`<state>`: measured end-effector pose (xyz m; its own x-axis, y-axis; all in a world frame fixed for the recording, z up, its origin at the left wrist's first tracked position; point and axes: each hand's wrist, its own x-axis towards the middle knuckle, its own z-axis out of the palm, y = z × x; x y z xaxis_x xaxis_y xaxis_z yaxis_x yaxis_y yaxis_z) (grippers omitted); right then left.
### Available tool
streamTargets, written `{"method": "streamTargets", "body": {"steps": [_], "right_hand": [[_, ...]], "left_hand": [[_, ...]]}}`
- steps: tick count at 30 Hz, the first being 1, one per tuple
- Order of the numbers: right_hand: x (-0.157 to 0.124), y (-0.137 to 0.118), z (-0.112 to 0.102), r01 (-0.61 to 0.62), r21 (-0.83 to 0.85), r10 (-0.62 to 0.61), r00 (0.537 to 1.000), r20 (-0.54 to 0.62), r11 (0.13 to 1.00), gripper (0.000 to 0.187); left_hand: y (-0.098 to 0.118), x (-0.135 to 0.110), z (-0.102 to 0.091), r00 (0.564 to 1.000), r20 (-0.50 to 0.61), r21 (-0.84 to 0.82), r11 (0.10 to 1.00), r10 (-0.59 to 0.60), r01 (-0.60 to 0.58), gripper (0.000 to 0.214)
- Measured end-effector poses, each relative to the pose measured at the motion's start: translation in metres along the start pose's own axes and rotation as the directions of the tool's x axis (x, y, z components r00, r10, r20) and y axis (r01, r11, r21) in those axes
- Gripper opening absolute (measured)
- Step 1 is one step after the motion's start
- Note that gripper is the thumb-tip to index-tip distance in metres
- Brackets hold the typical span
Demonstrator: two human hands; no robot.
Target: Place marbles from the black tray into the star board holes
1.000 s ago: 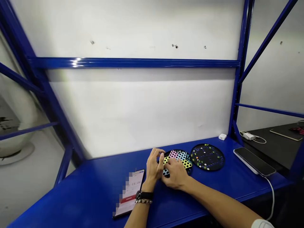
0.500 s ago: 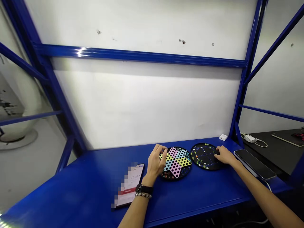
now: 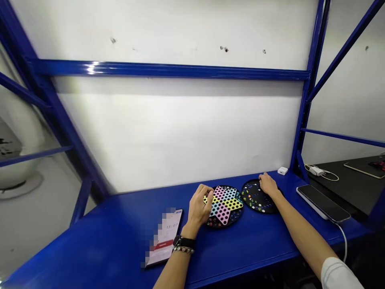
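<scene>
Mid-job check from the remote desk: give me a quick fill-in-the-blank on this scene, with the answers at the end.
A black wristwatch sits on the person's ____ wrist.
The left hand is nearest a multicoloured perforated ____-shaped overlay on a round black board.
The right hand rests on a second round black board, dotted with small marbles, which lies to the ____ of the first.
A black smartphone lies on the blue metal shelf with a ____ cable trailing from it.

Missing words: left; star; right; white.
</scene>
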<state>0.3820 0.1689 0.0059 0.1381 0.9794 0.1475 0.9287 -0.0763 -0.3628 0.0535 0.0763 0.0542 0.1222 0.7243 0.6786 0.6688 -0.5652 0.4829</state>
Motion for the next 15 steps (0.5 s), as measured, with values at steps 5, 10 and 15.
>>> {"method": "streamTargets", "body": {"steps": [5, 10, 15], "right_hand": [[0.002, 0.012, -0.001, -0.028, 0.217, 0.031, 0.999, -0.010, 0.976, 0.019], [0.006, 0.012, -0.013, -0.047, 0.571, 0.085, 0.996, -0.039, 0.819, 0.018], [0.001, 0.007, -0.029, -0.075, 0.855, 0.065, 0.997, 0.048, 0.513, 0.034]], "left_hand": [[0.000, 0.000, 0.001, 1.000, -0.001, 0.001, 1.000, -0.002, 0.002, 0.028], [-0.002, 0.000, 0.002, 1.000, 0.002, -0.012, 1.000, 0.001, -0.001, 0.027], [-0.004, 0.000, 0.004, 1.000, 0.004, -0.004, 1.000, 0.013, -0.013, 0.026]]}}
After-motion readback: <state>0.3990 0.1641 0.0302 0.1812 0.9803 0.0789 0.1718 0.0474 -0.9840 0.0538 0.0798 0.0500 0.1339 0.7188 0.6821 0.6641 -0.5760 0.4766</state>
